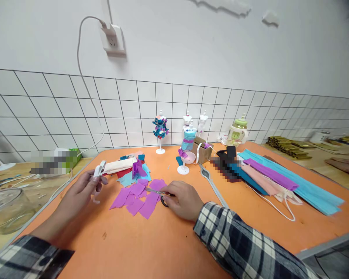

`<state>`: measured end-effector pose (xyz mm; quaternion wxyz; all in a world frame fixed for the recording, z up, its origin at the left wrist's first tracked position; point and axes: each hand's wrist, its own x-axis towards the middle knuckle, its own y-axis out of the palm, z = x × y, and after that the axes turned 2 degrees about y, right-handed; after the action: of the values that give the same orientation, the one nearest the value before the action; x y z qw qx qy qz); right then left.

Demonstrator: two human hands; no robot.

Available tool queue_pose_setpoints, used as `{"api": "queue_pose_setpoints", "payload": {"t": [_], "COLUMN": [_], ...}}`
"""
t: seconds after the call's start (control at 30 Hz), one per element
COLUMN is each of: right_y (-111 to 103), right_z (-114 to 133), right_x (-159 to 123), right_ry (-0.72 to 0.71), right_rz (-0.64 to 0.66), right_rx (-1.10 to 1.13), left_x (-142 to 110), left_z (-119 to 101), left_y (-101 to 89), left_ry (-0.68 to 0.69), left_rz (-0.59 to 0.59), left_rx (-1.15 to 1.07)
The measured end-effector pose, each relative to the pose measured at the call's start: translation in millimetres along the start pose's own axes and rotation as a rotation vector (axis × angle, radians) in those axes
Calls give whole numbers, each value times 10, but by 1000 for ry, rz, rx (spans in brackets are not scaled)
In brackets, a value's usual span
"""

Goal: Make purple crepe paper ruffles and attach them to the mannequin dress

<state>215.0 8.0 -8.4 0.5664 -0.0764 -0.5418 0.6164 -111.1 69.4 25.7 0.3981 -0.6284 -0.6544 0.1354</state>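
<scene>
My left hand is raised at the left side of the orange table, its fingers closed on a curled white strip. One end of that strip hangs below the fingers. My right hand grips small scissors with dark handles, their blades pointing left over several cut pieces of purple crepe paper. Just behind these lie scraps of light blue paper, red and teal paper, and a folded cream piece.
A mini dress form wears teal and purple scraps; another dress form wears light blue and purple. A small cardboard box, a bottle and long crepe paper strips lie rightward. A person's hand shows far right.
</scene>
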Motion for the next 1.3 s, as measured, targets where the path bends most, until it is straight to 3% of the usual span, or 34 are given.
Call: {"api": "queue_pose_setpoints", "payload": {"t": [0.13,0.23,0.3,0.43,0.63,0.87,1.1,1.3], "right_y": [-6,-1,2,26,85,20,111,58], "right_z": [135,216,254,298,327,360,341,320], "right_x": [-34,-49,-60,-90,-116,-107,-120,-103], "right_ry": [-43,-79,-98,-160,-172,-228,-135,-33], "right_rz": [-146,-240,-270,-296,-340,-318,-203,-259], "right_rx": [106,197,236,223,126,33,111,145], "left_x": [-298,-557,-684,-811,-873,-909,-860,-749], "left_z": [-312,-431,-464,-530,-642,-540,-610,-659], "left_y": [362,636,752,861,929,875,831,692], "left_ry": [178,258,243,243,249,377,434,567], "left_rz": [166,314,394,429,508,435,407,360], "left_rx": [-290,-321,-335,-412,-464,-116,40,143]}}
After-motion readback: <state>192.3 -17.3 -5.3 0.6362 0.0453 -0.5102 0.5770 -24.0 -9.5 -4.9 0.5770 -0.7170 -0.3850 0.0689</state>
